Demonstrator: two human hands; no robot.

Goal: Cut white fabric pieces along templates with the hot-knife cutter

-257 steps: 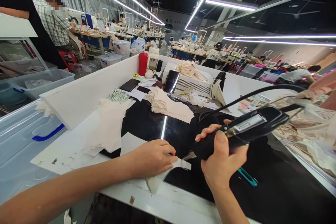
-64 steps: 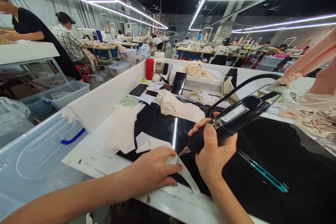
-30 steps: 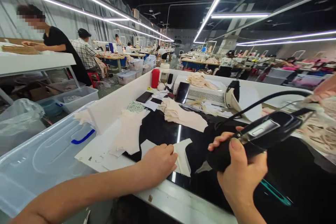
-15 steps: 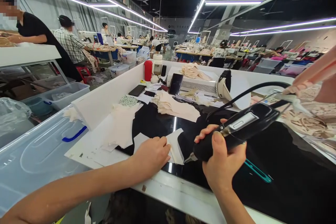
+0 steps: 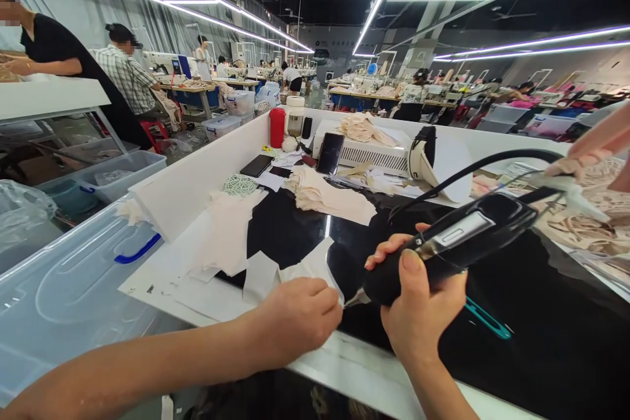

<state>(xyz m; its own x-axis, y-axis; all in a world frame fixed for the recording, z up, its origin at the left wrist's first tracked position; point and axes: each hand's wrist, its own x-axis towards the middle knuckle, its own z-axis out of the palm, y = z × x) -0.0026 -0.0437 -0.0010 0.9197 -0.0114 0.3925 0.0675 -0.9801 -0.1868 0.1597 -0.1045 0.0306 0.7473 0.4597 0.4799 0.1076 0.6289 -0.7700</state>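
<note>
The right hand is wrapped firmly around a black hand tool, smooth and bulbous, with a silvery rectangular plate along its upper side and a thick, rubbery-looking cable arching behind it; its slim, tapered tip points at the near corner of a thin white piece, though whether they touch I cannot tell; the left hand has its fingers curled together at that piece's near edge, and whether they pinch it is hidden; the piece, curved along one side, lies on a glossy black sheet just in front of the left hand; beyond it rests a ruffled stack of cream cloth; a flatter cream stack lies leftward, near tangled mint-green cord; slender teal snips lie right of the right hand.
</note>
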